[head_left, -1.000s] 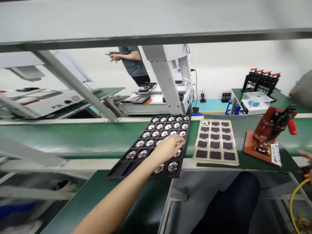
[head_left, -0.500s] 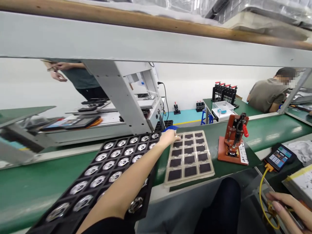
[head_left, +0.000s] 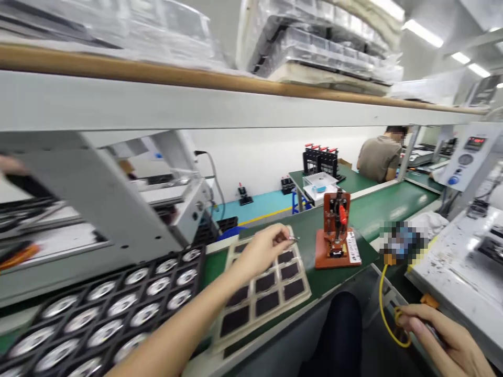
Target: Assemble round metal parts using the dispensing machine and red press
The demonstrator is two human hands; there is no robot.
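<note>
My left hand (head_left: 269, 248) reaches over a pale tray (head_left: 304, 301) of dark rectangular pieces. Its thumb and fingers are pinched together on a small thin piece (head_left: 296, 239) whose kind I cannot make out; a shiny tip sticks out to the right. Just right of the tray stands a red-brown toggle clamp fixture (head_left: 334, 235) with a red handle. At lower right my right hand (head_left: 444, 335) is curled closed. A yellow cable (head_left: 383, 303) loops beside its fingertips, and something dark shows partly in the palm, too hidden to name.
A black tray (head_left: 118, 283) of shiny round metal parts lies left of my forearm. Overhead runs a shelf beam (head_left: 236, 107) with plastic trays on it. A white machine (head_left: 463, 262) stands at right. Farther off, a person (head_left: 379, 157) sits near black clamp fixtures (head_left: 320, 162).
My view has turned right and up. My left hand has lifted from the tray's far left corner and moved right, pinching a small piece. My right hand remains near the yellow cable.
</note>
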